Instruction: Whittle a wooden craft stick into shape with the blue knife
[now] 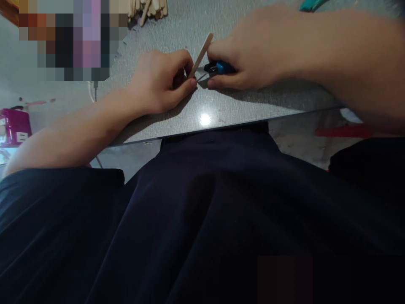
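Between the thumb and fingers of my left hand (161,80) is pinched the lower end of a wooden craft stick (202,54), which tilts up to the right. My right hand (238,61) is closed around a blue and black utility knife (218,67). The knife's blade points left, close to the stick's lower end by my left thumb; whether it touches the wood I cannot tell. Both hands are low over the grey table (177,118), near its front edge.
A pile of craft sticks (150,10) lies at the back. A teal object (311,4) is at the far right, a magenta box (17,124) at the left. A cable (93,90) runs beside a blurred-out patch at the upper left. The table's front edge borders my dark clothing.
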Available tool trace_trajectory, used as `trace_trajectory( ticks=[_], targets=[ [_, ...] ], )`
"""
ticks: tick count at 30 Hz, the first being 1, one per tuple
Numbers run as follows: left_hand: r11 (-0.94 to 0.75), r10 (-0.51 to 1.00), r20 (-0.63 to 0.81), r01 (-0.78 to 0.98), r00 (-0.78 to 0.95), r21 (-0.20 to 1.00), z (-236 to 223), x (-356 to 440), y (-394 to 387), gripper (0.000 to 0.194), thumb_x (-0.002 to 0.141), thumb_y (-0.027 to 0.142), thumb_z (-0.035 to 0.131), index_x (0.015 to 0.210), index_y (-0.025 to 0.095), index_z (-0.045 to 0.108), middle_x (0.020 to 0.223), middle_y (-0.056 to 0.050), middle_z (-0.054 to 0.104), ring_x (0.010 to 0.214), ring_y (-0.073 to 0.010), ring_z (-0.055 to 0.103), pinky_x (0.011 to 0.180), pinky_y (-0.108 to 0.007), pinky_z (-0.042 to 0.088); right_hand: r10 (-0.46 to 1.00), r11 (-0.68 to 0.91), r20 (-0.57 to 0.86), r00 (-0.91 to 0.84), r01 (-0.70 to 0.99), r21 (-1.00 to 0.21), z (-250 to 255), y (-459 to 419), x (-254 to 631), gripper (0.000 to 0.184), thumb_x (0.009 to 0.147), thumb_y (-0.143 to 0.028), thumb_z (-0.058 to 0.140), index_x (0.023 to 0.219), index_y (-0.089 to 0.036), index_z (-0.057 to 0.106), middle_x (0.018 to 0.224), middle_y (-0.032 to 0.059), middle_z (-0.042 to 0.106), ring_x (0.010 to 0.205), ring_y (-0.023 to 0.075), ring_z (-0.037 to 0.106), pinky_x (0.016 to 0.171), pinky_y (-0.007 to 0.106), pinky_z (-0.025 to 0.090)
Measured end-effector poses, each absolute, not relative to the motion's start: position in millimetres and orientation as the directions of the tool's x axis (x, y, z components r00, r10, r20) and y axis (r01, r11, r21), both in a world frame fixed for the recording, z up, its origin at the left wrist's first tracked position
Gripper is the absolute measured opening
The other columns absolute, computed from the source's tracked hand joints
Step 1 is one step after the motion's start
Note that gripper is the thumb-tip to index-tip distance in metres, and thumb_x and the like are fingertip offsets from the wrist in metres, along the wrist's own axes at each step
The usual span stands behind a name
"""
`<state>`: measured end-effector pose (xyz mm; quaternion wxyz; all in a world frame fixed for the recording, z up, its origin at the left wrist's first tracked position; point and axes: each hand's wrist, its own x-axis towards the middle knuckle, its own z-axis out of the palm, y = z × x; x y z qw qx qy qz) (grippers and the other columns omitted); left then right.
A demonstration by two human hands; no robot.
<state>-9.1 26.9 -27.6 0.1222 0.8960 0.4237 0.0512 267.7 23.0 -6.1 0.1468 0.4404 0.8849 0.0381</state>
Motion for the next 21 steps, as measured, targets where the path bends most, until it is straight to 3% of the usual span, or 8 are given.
trace_trajectory(
  ticks=[8,16,21],
  targets=[
    [-0.607,0.772,-0.014,0.742,0.636,0.284,-26.0,-10.0,25.4,0.052,0.113,0.066,0.054,0.141,0.040,0.088,0.107,-0.008,0.090,0.105,-0.0423,0.087,0.094,-0.066,0.060,0.795,0.604,-0.227,-0.562,0.768,0.213,-3.6,22.7,268.7,0.085,0.134,-0.082,0.045,0.142,-0.008,0.087,0.120,0.0239,0.091,0.118,0.0605,0.095,0.096,0.072,0.079],
    [-0.616,0.769,-0.010,0.746,0.639,0.253,-26.1,-11.0,24.9,0.049,0.114,0.064,0.052,0.139,0.039,0.086,0.106,-0.008,0.089,0.098,-0.0406,0.085,0.093,-0.064,0.059,0.787,0.616,-0.215,-0.578,0.755,0.224,-7.8,25.4,268.6,0.086,0.134,-0.083,0.043,0.137,-0.009,0.087,0.112,0.0204,0.090,0.111,0.0555,0.096,0.088,0.065,0.078],
    [-0.595,0.788,-0.025,0.771,0.615,0.226,-26.2,-8.0,23.2,0.038,0.117,0.056,0.060,0.138,0.037,0.085,0.106,-0.006,0.088,0.099,-0.0371,0.085,0.096,-0.058,0.061,0.783,0.621,-0.221,-0.581,0.751,0.223,-6.5,23.2,266.9,0.086,0.134,-0.082,0.043,0.139,-0.009,0.087,0.116,0.0206,0.091,0.115,0.0547,0.096,0.088,0.064,0.078]
  ],
)
